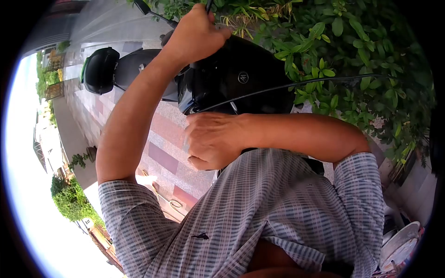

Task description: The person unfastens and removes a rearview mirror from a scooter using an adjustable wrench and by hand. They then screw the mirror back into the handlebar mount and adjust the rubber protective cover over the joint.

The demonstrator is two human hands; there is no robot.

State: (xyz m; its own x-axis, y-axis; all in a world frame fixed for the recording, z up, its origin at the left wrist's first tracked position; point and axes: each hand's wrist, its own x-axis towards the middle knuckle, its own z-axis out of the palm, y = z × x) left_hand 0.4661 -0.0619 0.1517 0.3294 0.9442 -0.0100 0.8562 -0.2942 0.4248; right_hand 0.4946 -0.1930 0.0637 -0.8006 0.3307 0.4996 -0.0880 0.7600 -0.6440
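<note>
My left hand (199,37) is closed at the top of the view, over the front of a black scooter (250,69). A thin, dark, rod-like piece (209,5) sticks out from its fist; its kind is unclear. My right hand (215,139) is curled closed in front of my chest, knuckles toward me, its grip hidden. A long thin black cord (259,94) ends close above the right knuckles and stretches across the scooter to the leaves; I cannot tell whether the hand holds it.
A black helmet-like rounded shape (101,70) is at the scooter's far end, and a mirror (142,6) stands at the top. Leafy bushes (343,41) crowd the right side. Paving tiles (162,157) lie below, with a pale hose (175,204) on them.
</note>
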